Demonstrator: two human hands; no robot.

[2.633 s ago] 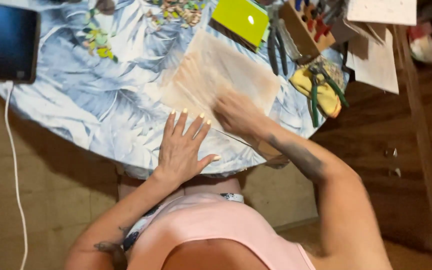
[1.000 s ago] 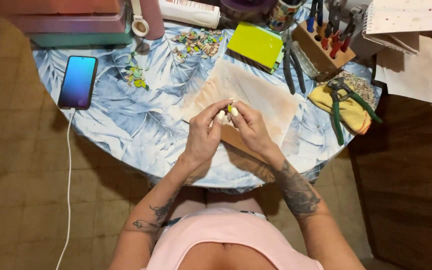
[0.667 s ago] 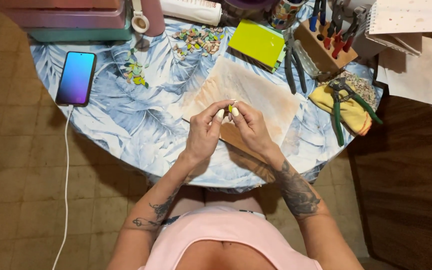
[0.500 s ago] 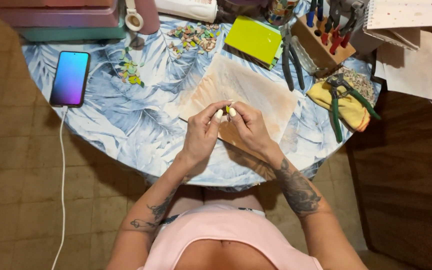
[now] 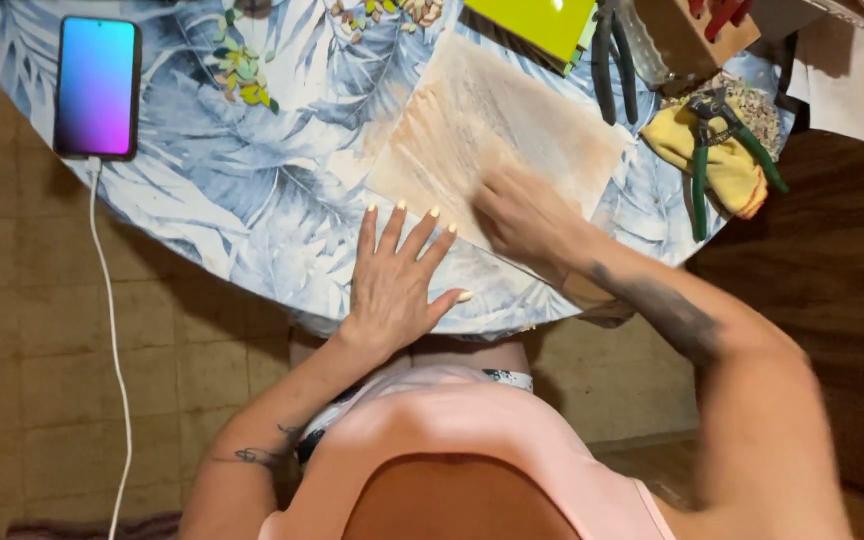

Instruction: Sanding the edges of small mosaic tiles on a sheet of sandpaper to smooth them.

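Note:
My left hand point(image 5: 397, 275) lies flat, fingers spread, on the blue leaf-print tablecloth point(image 5: 252, 170) near the round table's front edge. It holds nothing. My right hand point(image 5: 522, 215) rests with fingers curled on a beige board point(image 5: 492, 110) lying on the table. The hand is blurred, and whether something small is under its fingers is hidden. The two hands are apart, the left just off the board's near corner.
A lit phone point(image 5: 98, 85) with a white cable point(image 5: 112, 330) lies at the left. Small coloured pieces point(image 5: 242, 75) sit at the back. A lime-green box point(image 5: 537, 20), black pliers point(image 5: 612, 50), green-handled pliers point(image 5: 712, 150) on a yellow cloth point(image 5: 722, 165) and a wooden box point(image 5: 692, 30) stand at right.
Earlier both hands were together above the board, pinching a small yellow-green piece. Now they have parted: the left lies flat on the cloth, the right presses on the board. The view has moved closer.

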